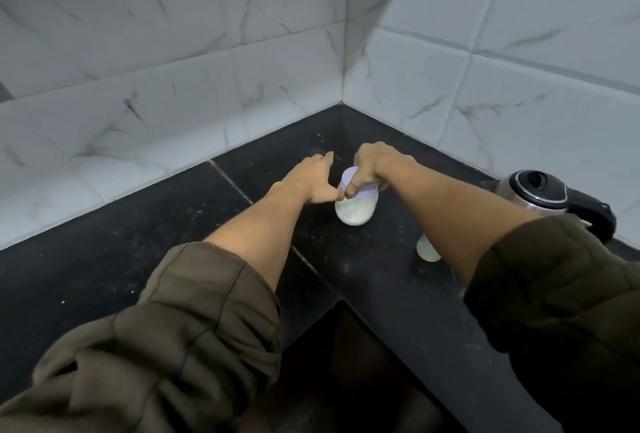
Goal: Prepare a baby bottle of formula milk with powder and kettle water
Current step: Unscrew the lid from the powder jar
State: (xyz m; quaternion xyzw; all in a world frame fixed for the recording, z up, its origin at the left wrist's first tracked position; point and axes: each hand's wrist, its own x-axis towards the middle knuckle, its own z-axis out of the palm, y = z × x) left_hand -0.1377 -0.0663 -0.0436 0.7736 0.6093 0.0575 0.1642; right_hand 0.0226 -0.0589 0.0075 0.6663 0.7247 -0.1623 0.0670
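Note:
A small clear jar (355, 212) of white powder with a pale lilac lid (349, 178) stands on the black counter (381, 276) near the corner. My right hand (375, 167) grips the lid from above, fingers curled round its rim. My left hand (313, 178) lies beside the jar with straight fingers, its thumb touching the jar just under the lid. A steel kettle (550, 195) with a black lid and handle stands at the right. A pale rounded object (427, 249), perhaps the baby bottle, shows partly behind my right forearm.
White marble-look tiled walls (207, 68) close the corner behind and to the right. The counter's front edge (398, 346) drops to a dark gap below. Both forearms wear pushed-up olive sleeves (194, 311).

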